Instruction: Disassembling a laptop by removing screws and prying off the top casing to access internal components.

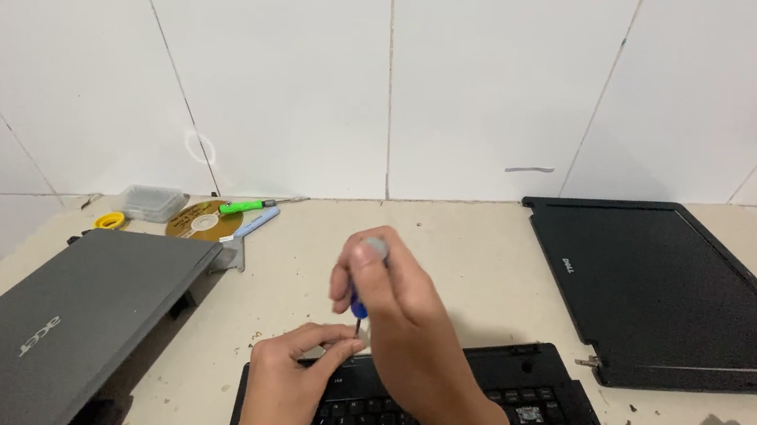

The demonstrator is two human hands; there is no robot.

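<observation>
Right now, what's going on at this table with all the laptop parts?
A person is working on the black laptop base at the table's near edge. The right hand holds a small blue-handled screwdriver upright, tip down at the strip above the keyboard, while the left hand steadies that spot with its fingertips. A detached black screen lid lies to the right, a closed grey laptop to the left.

Repair workbench: dismantled laptops (432, 409), screwdriver (356, 307), tiled wall (394, 72).
</observation>
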